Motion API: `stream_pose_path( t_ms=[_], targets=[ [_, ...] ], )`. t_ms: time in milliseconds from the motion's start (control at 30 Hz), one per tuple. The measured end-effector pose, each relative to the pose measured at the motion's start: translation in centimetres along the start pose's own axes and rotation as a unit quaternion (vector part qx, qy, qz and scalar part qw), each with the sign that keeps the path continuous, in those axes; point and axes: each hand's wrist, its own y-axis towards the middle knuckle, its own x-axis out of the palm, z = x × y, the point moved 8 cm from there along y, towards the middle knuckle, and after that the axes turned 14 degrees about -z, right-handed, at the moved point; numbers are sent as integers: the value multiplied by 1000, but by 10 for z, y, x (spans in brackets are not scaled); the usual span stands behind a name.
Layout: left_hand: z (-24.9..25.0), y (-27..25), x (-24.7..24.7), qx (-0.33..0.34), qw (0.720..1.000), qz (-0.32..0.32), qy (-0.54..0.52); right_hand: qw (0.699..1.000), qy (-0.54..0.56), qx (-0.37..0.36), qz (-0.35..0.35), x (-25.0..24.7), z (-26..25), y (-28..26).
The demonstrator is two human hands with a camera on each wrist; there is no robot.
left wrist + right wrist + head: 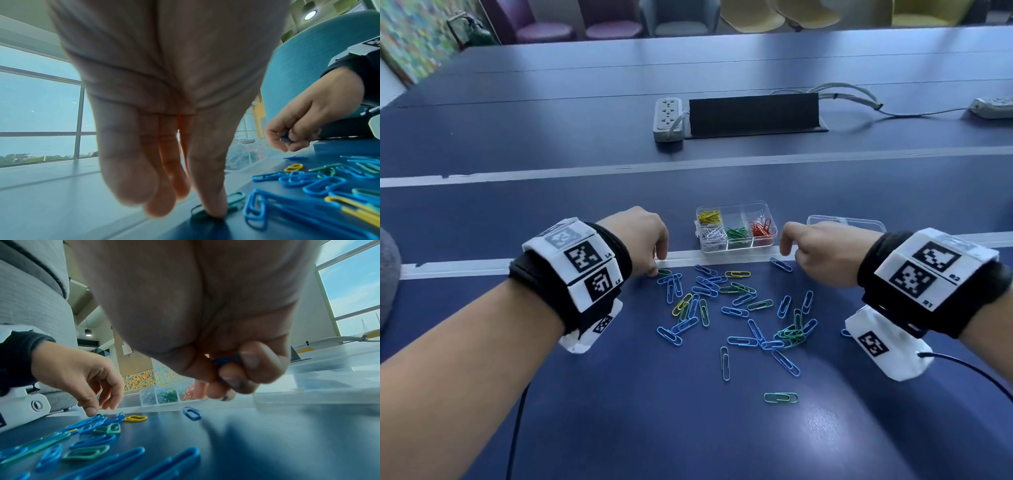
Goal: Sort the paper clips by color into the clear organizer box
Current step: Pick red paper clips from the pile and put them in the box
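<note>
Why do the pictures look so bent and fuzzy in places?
Head view: wide lens curves the table; window glare near its front edge. Left wrist view: the left hand looms blurred. Right wrist view: the right hand is soft; nearest paper clips smear.

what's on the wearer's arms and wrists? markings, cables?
Both forearms are bare. Each wrist wears a black fabric band carrying white blocks printed with black square fiducial markers: L4 and L5 on the left wrist, R1 and R2 on the right wrist. A white camera housing with another marker hangs under each wrist, and a thin black cable trails from each.
</note>
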Motion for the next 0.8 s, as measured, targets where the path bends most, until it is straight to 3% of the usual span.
stream_pose_path(
  t_ms=[567, 800],
  targets=[
    [-7, -8, 2, 11, 999, 7, -40, 999, -43, 2, 29, -4, -17, -2],
    [10, -11, 5, 71, 997, 4, -19, 1000, -25, -4, 7, 8, -19, 0]
  ],
)
